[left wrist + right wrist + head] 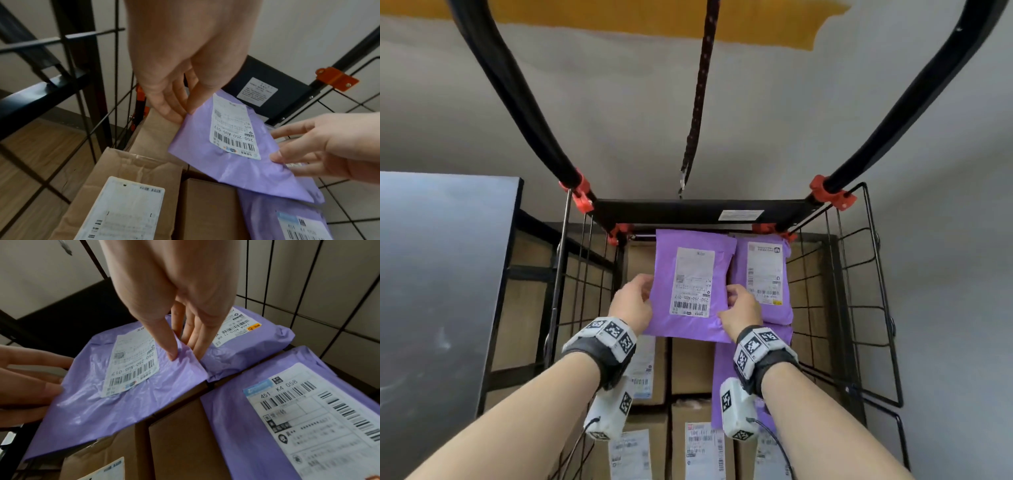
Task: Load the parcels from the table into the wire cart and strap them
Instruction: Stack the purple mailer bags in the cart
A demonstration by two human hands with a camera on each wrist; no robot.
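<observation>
I hold a flat purple mailer [691,284] with a white barcode label over the wire cart [859,274]. My left hand [645,291] pinches its left edge [186,113]. My right hand [732,298] pinches its right edge, thumb on top [173,356], fingers underneath. The mailer [123,399] lies low over brown cardboard boxes [144,170] stacked in the cart. Two more purple mailers lie on the boxes: one at the far right [765,270], one nearer [287,418]. A dark strap [700,85] with a metal hook hangs from the cart's handle.
The black handle tubes [517,102] rise on both sides, fixed with red clips [580,195]. A black crossbar [698,212] spans the cart's far end. A grey table top [431,274] stands left of the cart. A wire side panel [873,291] flares out on the right.
</observation>
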